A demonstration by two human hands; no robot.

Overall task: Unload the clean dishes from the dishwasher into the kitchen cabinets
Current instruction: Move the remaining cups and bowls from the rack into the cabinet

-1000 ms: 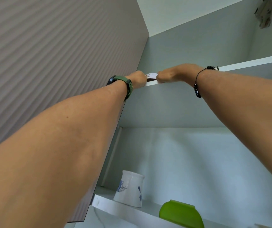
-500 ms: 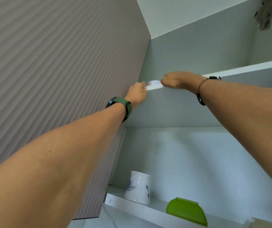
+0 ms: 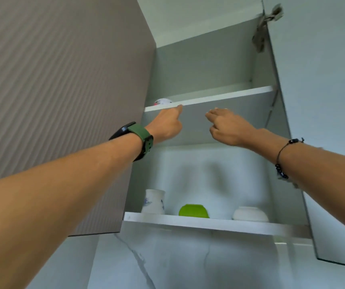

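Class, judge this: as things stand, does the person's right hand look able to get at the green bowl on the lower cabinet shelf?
Probably yes. The right hand holds nothing and hangs in the open cabinet above the green bowl. The bowl sits at the lower shelf's front, apart from the white jar and white bowl, with nothing between.

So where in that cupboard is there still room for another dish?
Upper shelf: bare from the small dish at its left end to the right wall. Lower shelf is fuller: only gaps between white jar, green bowl and white bowl.
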